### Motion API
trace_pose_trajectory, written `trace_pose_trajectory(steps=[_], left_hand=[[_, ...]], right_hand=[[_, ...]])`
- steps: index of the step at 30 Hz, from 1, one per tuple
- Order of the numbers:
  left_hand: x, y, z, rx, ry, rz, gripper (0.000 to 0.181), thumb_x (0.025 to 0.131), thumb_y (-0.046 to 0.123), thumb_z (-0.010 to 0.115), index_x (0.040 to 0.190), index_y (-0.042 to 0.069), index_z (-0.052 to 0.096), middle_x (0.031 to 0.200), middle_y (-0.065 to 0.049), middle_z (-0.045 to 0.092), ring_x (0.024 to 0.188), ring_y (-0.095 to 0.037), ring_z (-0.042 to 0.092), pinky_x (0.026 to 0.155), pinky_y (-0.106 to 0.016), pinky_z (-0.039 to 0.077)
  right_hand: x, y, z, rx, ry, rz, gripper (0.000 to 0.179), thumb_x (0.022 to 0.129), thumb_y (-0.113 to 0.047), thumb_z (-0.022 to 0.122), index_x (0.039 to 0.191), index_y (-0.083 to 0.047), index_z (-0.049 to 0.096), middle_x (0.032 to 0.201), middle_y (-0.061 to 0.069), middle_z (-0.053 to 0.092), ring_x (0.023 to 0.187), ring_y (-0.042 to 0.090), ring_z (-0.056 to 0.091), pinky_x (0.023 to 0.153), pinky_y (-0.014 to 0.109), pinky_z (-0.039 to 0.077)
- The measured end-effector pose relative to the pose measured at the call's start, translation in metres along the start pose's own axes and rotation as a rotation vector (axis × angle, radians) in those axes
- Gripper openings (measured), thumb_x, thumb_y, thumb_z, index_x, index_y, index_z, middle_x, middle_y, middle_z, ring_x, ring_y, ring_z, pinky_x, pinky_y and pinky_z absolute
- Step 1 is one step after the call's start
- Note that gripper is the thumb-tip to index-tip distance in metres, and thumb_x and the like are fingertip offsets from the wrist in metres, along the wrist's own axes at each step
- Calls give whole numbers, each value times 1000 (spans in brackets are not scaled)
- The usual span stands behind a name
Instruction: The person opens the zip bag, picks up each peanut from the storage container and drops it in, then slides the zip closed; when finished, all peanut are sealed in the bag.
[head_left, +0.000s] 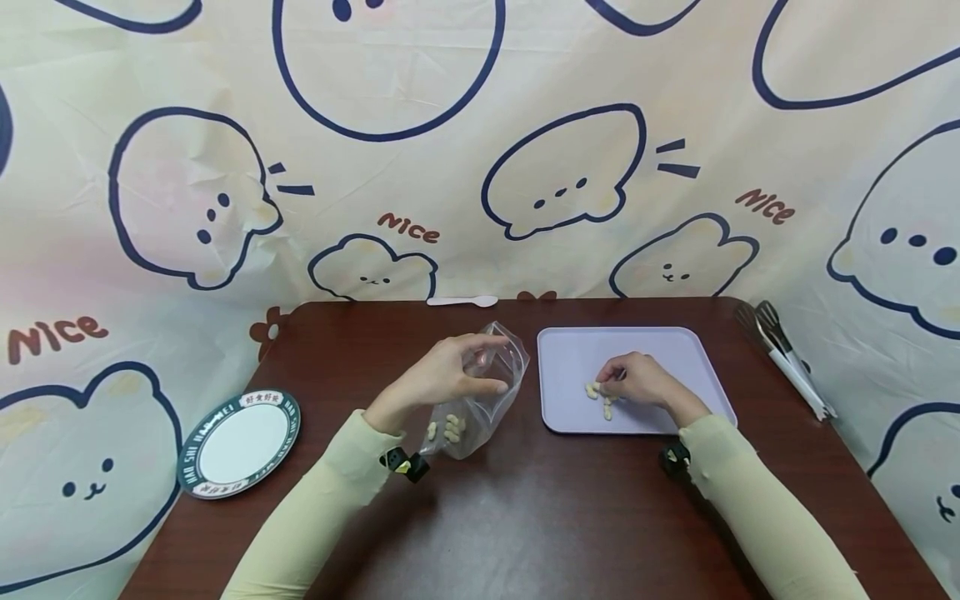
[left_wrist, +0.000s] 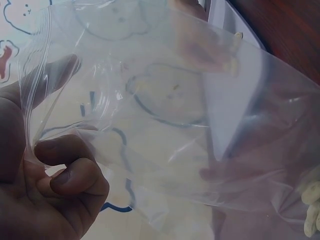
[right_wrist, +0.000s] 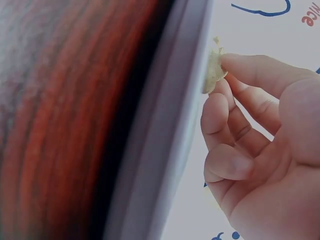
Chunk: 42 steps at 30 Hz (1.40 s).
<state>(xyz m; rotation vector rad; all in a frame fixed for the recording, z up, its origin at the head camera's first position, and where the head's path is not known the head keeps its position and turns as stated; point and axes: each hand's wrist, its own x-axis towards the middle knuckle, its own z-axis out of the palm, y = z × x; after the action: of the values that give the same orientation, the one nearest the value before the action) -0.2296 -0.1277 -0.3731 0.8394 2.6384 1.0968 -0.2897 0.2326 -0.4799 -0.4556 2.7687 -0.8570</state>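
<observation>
My left hand (head_left: 438, 373) grips a clear plastic zip bag (head_left: 487, 421) near its mouth, thumb and index finger spread at the opening. Several peanuts (head_left: 453, 428) lie in the bottom of the bag, also showing at the right edge of the left wrist view. Over the lilac tray (head_left: 558, 354), my right hand (head_left: 641, 382) reaches down to a few peanuts (head_left: 607, 408). In the right wrist view, thumb and fingertips pinch a pale peanut (right_wrist: 215, 72) just beyond the tray rim. The other fingers of that hand are curled in.
At the left stands a green-rimmed white plate (head_left: 243, 442). A white plastic spoon (head_left: 462, 302) lies along the back edge. Whisks or tongs with white handles (head_left: 798, 383) lie at the right edge. A cartoon-printed curtain (head_left: 450, 183) hangs behind the brown table (head_left: 510, 525).
</observation>
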Motion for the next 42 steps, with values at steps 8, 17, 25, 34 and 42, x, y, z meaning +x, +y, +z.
trace_pose_trajectory(steps=[8, 17, 25, 34, 42], left_hand=[[0, -1, 0, -4, 3, 2, 68, 84, 35, 80, 144, 21, 53, 144, -2, 56, 108, -20, 57, 87, -37, 46], [0, 0, 0, -1, 5, -1, 68, 84, 36, 80, 145, 21, 53, 141, -2, 57, 103, -19, 57, 83, -35, 46], [0, 0, 1, 3, 6, -3, 68, 84, 37, 80, 145, 22, 53, 145, -3, 56, 108, -19, 58, 89, -38, 48], [1, 1, 2, 4, 6, -11, 68, 83, 37, 80, 144, 22, 54, 142, -2, 58, 106, -19, 58, 89, -38, 49], [2, 2, 3, 17, 4, -10, 68, 83, 37, 81, 144, 20, 54, 139, -3, 59, 107, -19, 60, 85, -35, 48]], right_hand=[[-4, -10, -8, 76, 45, -35, 8, 89, -15, 71, 95, -15, 76, 87, -1, 71, 80, 16, 57, 68, 29, 47], [-11, -46, -20, 139, 91, -137, 6, 92, -21, 71, 95, -22, 76, 89, -3, 71, 82, 17, 58, 71, 30, 48], [-25, -94, -31, 138, 114, -187, 4, 91, -29, 73, 95, -30, 74, 89, -7, 70, 83, 18, 59, 67, 32, 48], [-32, -134, -33, 131, 146, -313, 8, 91, -25, 74, 98, -27, 75, 88, -8, 70, 80, 14, 59, 65, 31, 49], [-28, -154, -25, 86, 187, -358, 7, 91, -30, 73, 98, -30, 75, 88, -11, 69, 82, 12, 58, 61, 30, 49]])
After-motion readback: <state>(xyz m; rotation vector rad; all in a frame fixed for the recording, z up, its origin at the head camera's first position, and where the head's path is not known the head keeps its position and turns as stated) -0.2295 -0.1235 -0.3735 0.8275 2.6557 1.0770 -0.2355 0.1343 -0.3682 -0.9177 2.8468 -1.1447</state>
